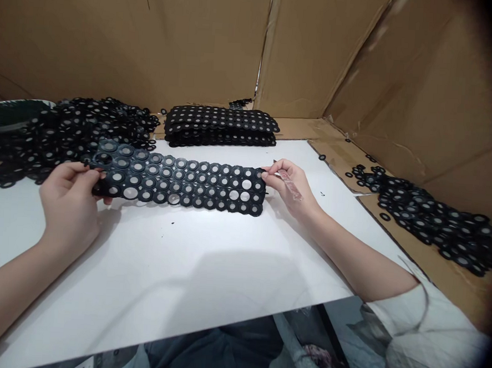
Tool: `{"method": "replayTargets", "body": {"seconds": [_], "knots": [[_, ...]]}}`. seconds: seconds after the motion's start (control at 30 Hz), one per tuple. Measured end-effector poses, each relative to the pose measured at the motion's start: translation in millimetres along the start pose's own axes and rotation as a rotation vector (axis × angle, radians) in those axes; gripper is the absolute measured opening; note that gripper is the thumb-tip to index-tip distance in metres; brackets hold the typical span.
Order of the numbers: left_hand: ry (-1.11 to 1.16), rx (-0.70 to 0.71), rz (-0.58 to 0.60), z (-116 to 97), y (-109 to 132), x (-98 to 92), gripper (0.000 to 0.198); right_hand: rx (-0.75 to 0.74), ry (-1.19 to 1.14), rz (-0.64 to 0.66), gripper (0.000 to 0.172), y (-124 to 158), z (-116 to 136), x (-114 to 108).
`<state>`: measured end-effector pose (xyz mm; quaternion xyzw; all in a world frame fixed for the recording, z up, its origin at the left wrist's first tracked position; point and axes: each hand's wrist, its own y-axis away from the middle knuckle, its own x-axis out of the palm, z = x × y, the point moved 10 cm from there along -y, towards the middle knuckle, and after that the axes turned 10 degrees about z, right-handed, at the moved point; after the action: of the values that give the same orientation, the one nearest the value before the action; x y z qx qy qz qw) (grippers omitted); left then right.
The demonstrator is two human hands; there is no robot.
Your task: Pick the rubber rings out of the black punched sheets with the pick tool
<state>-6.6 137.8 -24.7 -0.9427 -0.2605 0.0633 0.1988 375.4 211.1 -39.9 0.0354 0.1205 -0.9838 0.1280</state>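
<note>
Sheet runs lengthwise left-right between hands over desk, left hand pinching its left end, right hand gripping its far right corner.

My left hand grips with thumb and fingers the left end of the black sheet; my right hand, fingers bent, pinches its right end. My left forearm and right forearm slant inward toward it.

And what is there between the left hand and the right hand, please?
The head view shows a sheet of joined black rings between the left hand and right hand.
</note>
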Motion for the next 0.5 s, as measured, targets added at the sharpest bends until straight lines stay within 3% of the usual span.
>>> {"method": "replayTargets", "body": {"seconds": [0.27,0.5], "knots": [[-0.096,-0.074,-0.004,3,2,0.1,0.016,0.033,-0.071,0.026,0.016,0,-7,4],[-0.169,-0.044,-0.025,-2,4,-0.9,0.014,0.070,-0.111,0.061,0.017,2,-8,12]]}}
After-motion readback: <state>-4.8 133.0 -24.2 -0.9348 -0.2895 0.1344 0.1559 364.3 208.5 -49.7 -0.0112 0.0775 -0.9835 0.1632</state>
